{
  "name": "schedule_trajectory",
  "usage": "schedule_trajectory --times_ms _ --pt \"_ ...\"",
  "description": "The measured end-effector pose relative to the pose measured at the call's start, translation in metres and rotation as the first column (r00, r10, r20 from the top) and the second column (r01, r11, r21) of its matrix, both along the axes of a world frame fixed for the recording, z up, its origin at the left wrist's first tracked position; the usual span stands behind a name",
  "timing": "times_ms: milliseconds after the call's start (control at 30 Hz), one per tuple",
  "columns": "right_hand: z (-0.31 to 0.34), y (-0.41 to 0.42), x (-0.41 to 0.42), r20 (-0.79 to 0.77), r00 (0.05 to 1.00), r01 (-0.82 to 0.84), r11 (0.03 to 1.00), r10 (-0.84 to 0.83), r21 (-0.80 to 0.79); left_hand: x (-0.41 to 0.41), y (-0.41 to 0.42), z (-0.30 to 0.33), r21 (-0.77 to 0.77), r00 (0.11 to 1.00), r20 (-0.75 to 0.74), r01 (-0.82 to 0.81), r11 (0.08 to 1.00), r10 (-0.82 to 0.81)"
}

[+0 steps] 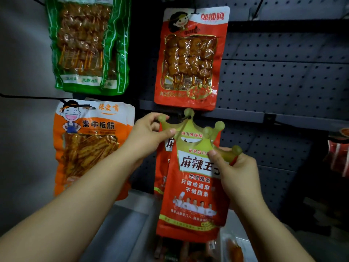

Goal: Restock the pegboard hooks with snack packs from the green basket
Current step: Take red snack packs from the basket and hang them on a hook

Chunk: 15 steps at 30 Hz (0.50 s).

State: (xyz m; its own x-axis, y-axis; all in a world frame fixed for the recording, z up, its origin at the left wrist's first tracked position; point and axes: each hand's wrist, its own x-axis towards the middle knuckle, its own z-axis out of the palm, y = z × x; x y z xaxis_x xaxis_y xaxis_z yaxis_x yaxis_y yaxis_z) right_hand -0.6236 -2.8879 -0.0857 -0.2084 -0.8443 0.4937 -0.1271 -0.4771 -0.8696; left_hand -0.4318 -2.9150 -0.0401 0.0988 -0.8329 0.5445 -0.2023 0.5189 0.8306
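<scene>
1. Head view: the left hand (149,135) pinched the hung crown-topped pack (166,146), likely steadying it.
2. The right hand (236,171) gripped another red snack pack (192,186) by its crown, just below the hook (188,117), for threading.

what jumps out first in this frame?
Centre frame, both hands pinch a red crown-topped snack pack at a pegboard hook: left hand on the crown's left tip, right hand on its right tip. A red skewer pack hangs above; orange packs hang left.
</scene>
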Motion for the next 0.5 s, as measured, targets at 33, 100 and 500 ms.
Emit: schedule_trajectory --times_ms 33,100,500 --pt "0.000 -0.006 0.000 0.000 1.000 0.018 1.000 -0.018 0.002 -0.001 -0.007 -0.002 0.017 1.000 -0.014 0.006 1.000 -0.006" --pt "0.000 -0.017 0.000 -0.018 0.997 0.078 0.997 -0.078 -0.006 -0.003 -0.020 -0.002 0.027 0.999 -0.036 0.001 1.000 0.000" --pt "0.008 0.004 -0.007 -0.138 0.977 0.140 0.975 -0.164 -0.171 0.003 -0.024 -0.005 -0.145 0.982 0.040 -0.176 0.974 0.184"
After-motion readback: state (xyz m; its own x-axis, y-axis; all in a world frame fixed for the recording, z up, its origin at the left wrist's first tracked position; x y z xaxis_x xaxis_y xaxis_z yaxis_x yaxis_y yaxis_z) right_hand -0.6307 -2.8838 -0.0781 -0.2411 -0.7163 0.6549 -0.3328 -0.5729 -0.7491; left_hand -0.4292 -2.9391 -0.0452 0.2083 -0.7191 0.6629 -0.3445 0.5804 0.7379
